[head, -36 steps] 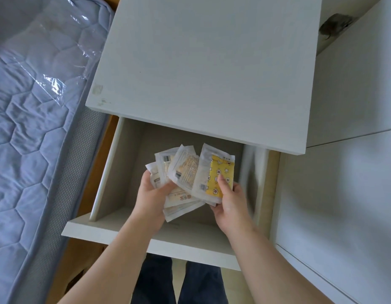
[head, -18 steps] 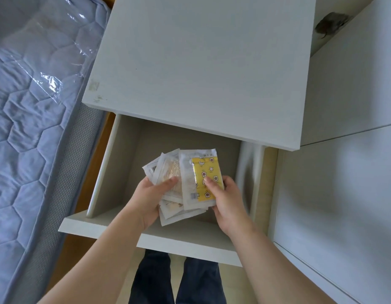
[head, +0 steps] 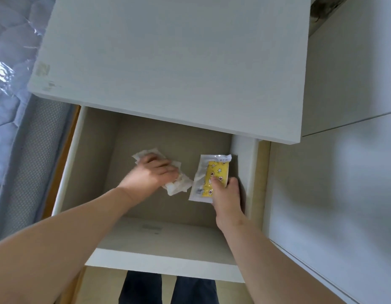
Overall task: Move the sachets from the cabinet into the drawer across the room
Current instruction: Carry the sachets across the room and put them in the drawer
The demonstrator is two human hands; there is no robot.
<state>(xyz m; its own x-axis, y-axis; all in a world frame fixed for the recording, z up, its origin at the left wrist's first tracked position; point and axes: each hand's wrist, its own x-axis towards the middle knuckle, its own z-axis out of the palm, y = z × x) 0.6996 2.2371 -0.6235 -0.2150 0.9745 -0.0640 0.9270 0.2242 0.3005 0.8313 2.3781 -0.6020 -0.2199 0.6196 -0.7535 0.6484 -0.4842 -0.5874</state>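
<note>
An open white drawer [head: 164, 265] juts out under a white nightstand top [head: 172, 62]. Deep inside it, my left hand [head: 153, 173] lies over a bunch of white sachets [head: 178, 185], its fingers curled round them near the drawer floor. My right hand [head: 225, 194] pinches a yellow-patterned sachet [head: 213, 177] by its lower end, thumb on its face, close to the drawer's right wall. The two hands are apart, and most of the white bunch is hidden under my left hand.
A blue quilted mattress [head: 12, 132] with plastic wrap runs along the left. White cabinet panels [head: 343, 172] stand on the right. My dark trouser legs [head: 168, 288] show below the drawer front.
The single fan of sachets held by both hands has split. My left hand took the white ones down and left, my right hand took the yellow one to the right. The view moved closer.
</note>
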